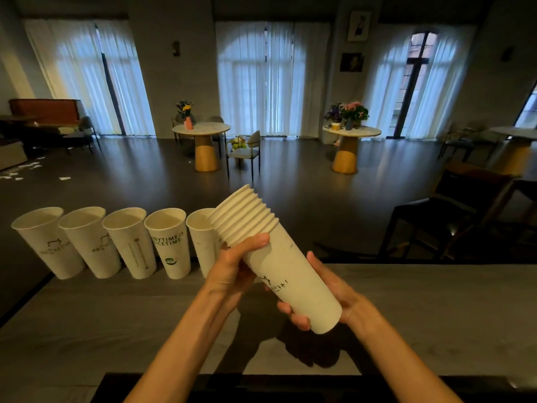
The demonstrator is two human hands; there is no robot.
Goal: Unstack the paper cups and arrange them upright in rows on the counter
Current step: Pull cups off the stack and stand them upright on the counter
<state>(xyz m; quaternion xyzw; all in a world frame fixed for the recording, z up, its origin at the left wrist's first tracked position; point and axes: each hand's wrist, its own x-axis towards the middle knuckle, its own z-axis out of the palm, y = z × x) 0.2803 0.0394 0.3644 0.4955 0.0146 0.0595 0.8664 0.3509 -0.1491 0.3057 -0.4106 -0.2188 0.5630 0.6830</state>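
Already, five paper cups (116, 242) stand upright in a row along the tabletop (421, 301) while both hands, left hand (232, 269) and right hand (334, 298), grip the tilted stack of nested cups (279, 266) still awaiting separation.

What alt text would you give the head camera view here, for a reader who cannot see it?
Both hands hold a tilted stack of nested paper cups above a grey counter: the left hand grips near the rims, the right hand cradles the base. Five single cups stand upright in a row along the counter's far left edge.
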